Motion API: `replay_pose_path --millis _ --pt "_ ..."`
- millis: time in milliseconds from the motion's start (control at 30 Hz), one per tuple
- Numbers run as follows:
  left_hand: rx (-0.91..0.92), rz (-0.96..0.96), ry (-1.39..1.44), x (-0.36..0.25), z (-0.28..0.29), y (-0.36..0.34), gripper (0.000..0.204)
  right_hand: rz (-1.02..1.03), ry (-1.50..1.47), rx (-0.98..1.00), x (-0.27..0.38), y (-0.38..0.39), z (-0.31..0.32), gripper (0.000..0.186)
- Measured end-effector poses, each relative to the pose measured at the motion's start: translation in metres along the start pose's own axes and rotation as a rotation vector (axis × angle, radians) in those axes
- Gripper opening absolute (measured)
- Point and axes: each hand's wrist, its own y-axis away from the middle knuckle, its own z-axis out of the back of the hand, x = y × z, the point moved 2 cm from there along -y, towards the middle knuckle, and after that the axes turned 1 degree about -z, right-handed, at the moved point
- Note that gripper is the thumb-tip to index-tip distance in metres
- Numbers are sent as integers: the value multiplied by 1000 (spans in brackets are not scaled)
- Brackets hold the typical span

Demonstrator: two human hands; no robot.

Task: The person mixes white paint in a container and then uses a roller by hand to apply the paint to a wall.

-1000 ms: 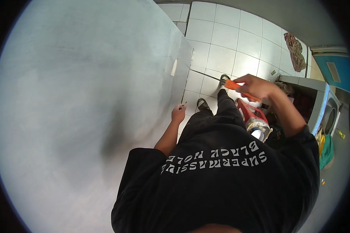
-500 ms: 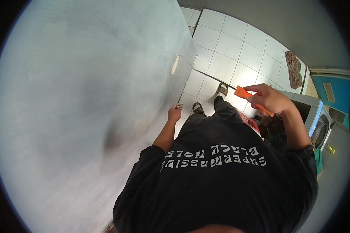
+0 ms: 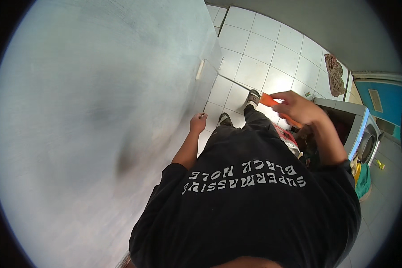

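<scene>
My right hand (image 3: 297, 108) is closed around the orange handle of a paint roller (image 3: 201, 70). From the handle a long thin metal rod runs left to the small white roller sleeve, which lies at or very near the grey-white wall (image 3: 98, 89). I cannot tell whether it is pressed on the surface. Near the foot of the wall, my left hand (image 3: 198, 123) hangs low with its fingers curled. Something small shows between those fingertips, too tiny to name.
White floor tiles (image 3: 254, 49) stretch beyond my sandalled feet (image 3: 253, 97). On the right stand a sink counter (image 3: 366, 145) and a red-and-white container (image 3: 286, 138). A crumpled brown cloth (image 3: 335, 75) lies on the floor by the far wall. Green cloth (image 3: 363, 181) hangs beside the counter.
My right hand has shifted left, toward the wall, with the roller handle. The white sleeve sits slightly higher in the picture. My left hand has moved a little up and left.
</scene>
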Motion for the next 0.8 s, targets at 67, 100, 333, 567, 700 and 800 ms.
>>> replay_pose_path --millis 67,100,333,567,700,800 --pt "15 6 -7 8 -1 3 41 -29 -18 -41 2 24 0 50" --pt "7 -37 -24 12 -5 5 41 -1 -15 -46 -9 22 -3 50" --pt "88 -92 -97 54 -24 14 40 -84 27 3 -55 -129 -51 39" --pt "185 -65 -244 110 -27 33 37 -124 -65 -83 -66 -135 -87 33" --pt "146 -110 -281 107 -31 26 34 2 -44 -96 -70 -78 -65 48" --pt "152 -125 -183 88 -36 22 32 -115 -78 -33 -62 -99 -63 48"
